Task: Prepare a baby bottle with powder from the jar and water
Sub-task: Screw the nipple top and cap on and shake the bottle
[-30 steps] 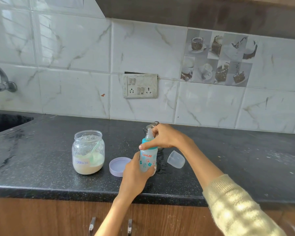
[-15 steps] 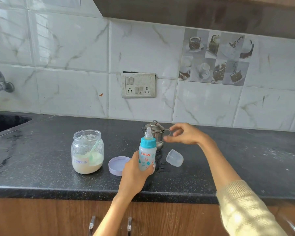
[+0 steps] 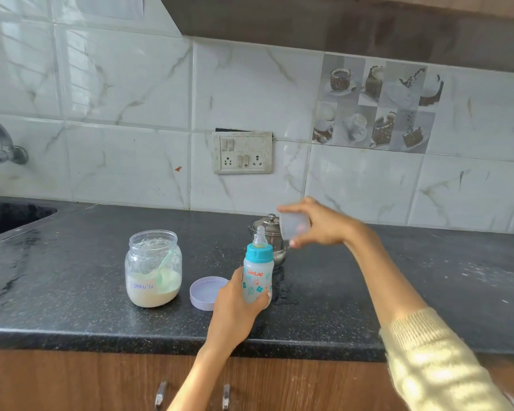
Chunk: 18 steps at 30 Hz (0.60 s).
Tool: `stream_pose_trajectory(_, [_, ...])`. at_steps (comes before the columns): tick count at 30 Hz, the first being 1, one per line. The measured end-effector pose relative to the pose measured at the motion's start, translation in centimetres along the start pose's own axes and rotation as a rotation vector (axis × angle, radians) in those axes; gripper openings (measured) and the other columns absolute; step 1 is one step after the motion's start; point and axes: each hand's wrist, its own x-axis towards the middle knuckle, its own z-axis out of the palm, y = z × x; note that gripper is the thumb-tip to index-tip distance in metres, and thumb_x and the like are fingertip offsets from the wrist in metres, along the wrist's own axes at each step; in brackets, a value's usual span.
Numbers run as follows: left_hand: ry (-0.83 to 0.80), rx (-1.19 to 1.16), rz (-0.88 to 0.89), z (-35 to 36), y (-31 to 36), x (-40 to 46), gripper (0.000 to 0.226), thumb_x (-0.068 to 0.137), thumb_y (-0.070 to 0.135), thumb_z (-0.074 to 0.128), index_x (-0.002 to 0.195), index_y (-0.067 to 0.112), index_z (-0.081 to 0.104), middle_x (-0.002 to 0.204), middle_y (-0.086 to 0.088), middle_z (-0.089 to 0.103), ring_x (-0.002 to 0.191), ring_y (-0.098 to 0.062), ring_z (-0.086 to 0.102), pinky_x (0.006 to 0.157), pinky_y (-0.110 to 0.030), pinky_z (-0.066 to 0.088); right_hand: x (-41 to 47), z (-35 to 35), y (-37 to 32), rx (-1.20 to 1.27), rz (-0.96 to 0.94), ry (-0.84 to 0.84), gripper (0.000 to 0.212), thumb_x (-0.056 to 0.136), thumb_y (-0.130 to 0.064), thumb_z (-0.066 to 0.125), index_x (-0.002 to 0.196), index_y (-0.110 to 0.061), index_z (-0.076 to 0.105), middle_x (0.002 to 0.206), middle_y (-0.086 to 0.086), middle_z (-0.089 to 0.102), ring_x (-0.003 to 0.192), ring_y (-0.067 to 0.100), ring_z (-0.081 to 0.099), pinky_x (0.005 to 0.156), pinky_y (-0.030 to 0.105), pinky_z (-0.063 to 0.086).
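Left grip (image 3: 235,304) wraps the baby bottle (image 3: 258,277) upright on the bench (image 3: 353,292); right grip (image 3: 318,223) pinches the clear cap (image 3: 294,225) just above and right of the bottle's teat. To seat it well, I'd bring the cap down straight and centred. Left of the bottle sit the lilac lid (image 3: 204,293) and open powder jar (image 3: 153,268); behind it, a steel pot (image 3: 272,229) and marbled wall tiles.
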Motion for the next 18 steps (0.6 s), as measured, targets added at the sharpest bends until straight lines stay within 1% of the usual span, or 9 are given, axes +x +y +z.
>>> stream_pose_trajectory(1, [-0.001, -0.002, 0.000, 0.0, 0.0, 0.0, 0.052, 0.081, 0.025, 0.069, 0.126, 0.021, 0.043, 0.118, 0.010, 0.056, 0.100, -0.001, 0.050, 0.083, -0.016, 0.043, -0.1, -1.0, -1.3, -0.001, -0.042, 0.023, 0.079, 0.074, -0.011, 0.077, 0.141, -0.028, 0.039, 0.135, 0.003, 0.038, 0.120, 0.020, 0.044, 0.099, 0.028, 0.036])
stream_pose_trajectory(2, [-0.003, -0.003, -0.002, 0.1, -0.1, 0.0, 0.053, 0.081, 0.025, 0.069, 0.127, 0.021, 0.043, 0.119, 0.009, 0.057, 0.101, -0.002, 0.050, 0.085, -0.018, 0.044, -0.1, -1.8, -2.4, 0.011, -0.073, 0.038, 0.076, 0.071, -0.007, 0.078, 0.136, -0.028, 0.043, 0.129, 0.000, 0.042, 0.111, 0.017, 0.048, 0.091, 0.026, 0.040])
stream_pose_trajectory(4, [-0.004, -0.006, -0.003, 0.1, 0.0, 0.1, 0.054, 0.081, 0.024, 0.069, 0.128, 0.020, 0.043, 0.120, 0.008, 0.057, 0.102, -0.002, 0.051, 0.086, -0.019, 0.044, 0.1, -2.7, -4.4, -0.013, -0.108, 0.034, 0.068, 0.066, -0.001, 0.080, 0.119, -0.030, 0.050, 0.120, -0.007, 0.048, 0.098, 0.015, 0.051, 0.078, 0.026, 0.042])
stream_pose_trajectory(6, [-0.003, -0.002, -0.010, 0.0, 0.0, 0.1, 0.055, 0.081, 0.024, 0.069, 0.129, 0.020, 0.042, 0.121, 0.008, 0.057, 0.104, -0.004, 0.051, 0.087, -0.020, 0.044, 0.6, -2.7, -5.8, -0.105, -0.117, -0.022, 0.062, 0.063, 0.002, 0.081, 0.109, -0.029, 0.053, 0.116, -0.010, 0.049, 0.095, 0.016, 0.052, 0.074, 0.027, 0.042])
stream_pose_trajectory(9, [-0.006, -0.001, -0.016, 0.0, 0.1, 0.0, 0.056, 0.081, 0.024, 0.069, 0.130, 0.019, 0.041, 0.120, 0.009, 0.056, 0.109, -0.007, 0.053, 0.089, -0.021, 0.045, 1.5, -1.8, -6.7, -0.204, -0.100, -0.138, 0.062, 0.064, 0.008, 0.077, 0.111, -0.026, 0.057, 0.120, -0.009, 0.051, 0.097, 0.018, 0.054, 0.064, 0.024, 0.043])
stream_pose_trajectory(11, [-0.005, 0.003, -0.012, 0.0, 0.2, 0.0, 0.056, 0.081, 0.024, 0.069, 0.129, 0.020, 0.041, 0.113, 0.014, 0.053, 0.109, -0.007, 0.053, 0.087, -0.021, 0.044, 2.0, -0.9, -6.6, -0.238, -0.092, -0.193, 0.062, 0.065, 0.010, 0.076, 0.112, -0.025, 0.058, 0.123, -0.005, 0.051, 0.098, 0.019, 0.054, 0.060, 0.022, 0.041])
stream_pose_trajectory(14, [-0.004, 0.001, -0.005, -0.1, 0.2, 0.0, 0.053, 0.082, 0.025, 0.068, 0.127, 0.021, 0.042, 0.109, 0.015, 0.052, 0.104, -0.005, 0.053, 0.083, -0.017, 0.044, 2.5, 0.1, -6.2, -0.250, -0.088, -0.219, 0.061, 0.067, 0.010, 0.075, 0.115, -0.024, 0.059, 0.123, -0.002, 0.052, 0.098, 0.019, 0.052, 0.062, 0.022, 0.040])
stream_pose_trajectory(16, [-0.001, -0.001, 0.005, -0.1, 0.3, -0.1, 0.051, 0.082, 0.025, 0.068, 0.126, 0.022, 0.042, 0.108, 0.016, 0.052, 0.098, -0.002, 0.051, 0.078, -0.012, 0.042, 2.6, 0.5, -5.9, -0.247, -0.091, -0.227, 0.060, 0.068, 0.008, 0.075, 0.115, -0.025, 0.059, 0.124, -0.002, 0.053, 0.097, 0.018, 0.052, 0.068, 0.025, 0.042])
stream_pose_trajectory(18, [0.002, 0.002, 0.011, -0.1, 0.3, -0.1, 0.050, 0.082, 0.025, 0.067, 0.126, 0.022, 0.042, 0.106, 0.018, 0.050, 0.096, 0.001, 0.049, 0.074, -0.009, 0.041, 2.7, 0.6, -5.7, -0.244, -0.090, -0.234, 0.060, 0.069, 0.006, 0.076, 0.116, -0.026, 0.059, 0.124, -0.002, 0.053, 0.098, 0.018, 0.052, 0.073, 0.027, 0.043])
